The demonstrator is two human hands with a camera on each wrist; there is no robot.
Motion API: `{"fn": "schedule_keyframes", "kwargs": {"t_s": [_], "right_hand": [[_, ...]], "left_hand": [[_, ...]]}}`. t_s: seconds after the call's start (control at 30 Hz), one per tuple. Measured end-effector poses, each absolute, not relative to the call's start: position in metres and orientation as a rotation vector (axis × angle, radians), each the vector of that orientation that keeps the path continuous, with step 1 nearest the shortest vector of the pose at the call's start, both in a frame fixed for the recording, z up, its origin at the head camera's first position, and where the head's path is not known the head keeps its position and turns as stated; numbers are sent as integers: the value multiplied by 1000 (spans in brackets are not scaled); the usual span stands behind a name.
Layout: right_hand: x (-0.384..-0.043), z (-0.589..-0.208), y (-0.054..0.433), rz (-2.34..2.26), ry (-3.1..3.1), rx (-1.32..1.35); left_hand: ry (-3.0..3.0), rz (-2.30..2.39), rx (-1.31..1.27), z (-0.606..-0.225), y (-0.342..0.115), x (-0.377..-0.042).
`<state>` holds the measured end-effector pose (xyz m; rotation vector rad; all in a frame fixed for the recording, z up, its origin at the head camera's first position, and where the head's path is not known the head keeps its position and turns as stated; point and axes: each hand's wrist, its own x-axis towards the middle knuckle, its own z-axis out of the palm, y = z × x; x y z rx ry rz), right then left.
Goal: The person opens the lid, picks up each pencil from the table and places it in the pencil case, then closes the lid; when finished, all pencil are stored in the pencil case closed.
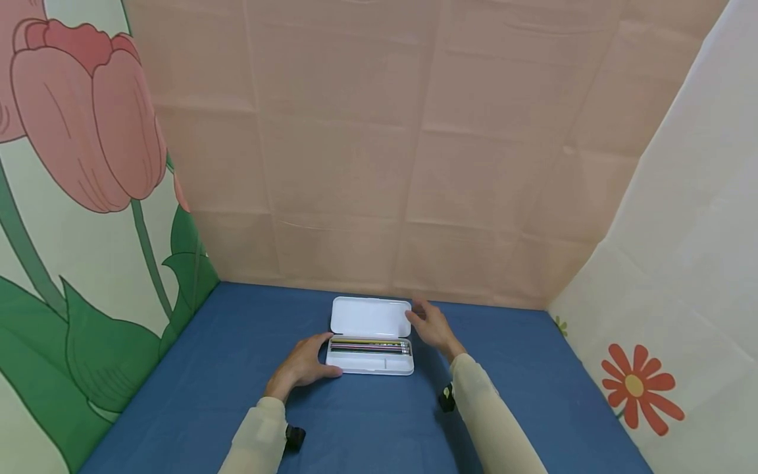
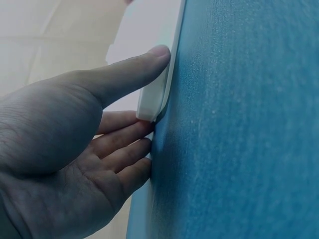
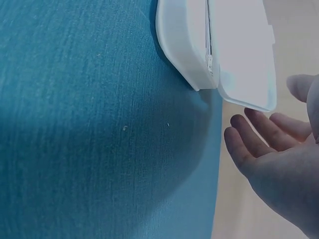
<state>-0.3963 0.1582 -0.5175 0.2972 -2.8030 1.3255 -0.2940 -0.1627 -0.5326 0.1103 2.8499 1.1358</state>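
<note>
A white pencil case [image 1: 355,363] lies on the blue cloth with its lid [image 1: 370,316] tipped back, away from the body. Several pencils [image 1: 370,346] lie side by side along the back of its tray. My left hand [image 1: 304,361] holds the case's left end, thumb [image 2: 144,64] at the front edge and fingers at the side and back. Beside the lid's right edge is my right hand [image 1: 433,327], its fingers [image 3: 269,132] loosely bent and holding nothing. In the right wrist view the fingertips are close to the lid's corner; whether they touch it I cannot tell.
Blue cloth [image 1: 367,421] covers the table. A creased tan sheet [image 1: 379,164] hangs along the back edge. A tulip-printed panel [image 1: 89,131] stands at the left, a white flower-printed sheet [image 1: 681,263] at the right.
</note>
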Motion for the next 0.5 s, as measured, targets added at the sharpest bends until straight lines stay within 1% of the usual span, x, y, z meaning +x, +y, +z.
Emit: {"fn": "schedule_keyframes", "kwargs": {"t_s": [0.5], "right_hand": [[-394,-516,160,1403,-2726,276]], "left_hand": [[2857,1152,79,-534,-160,-294]]}}
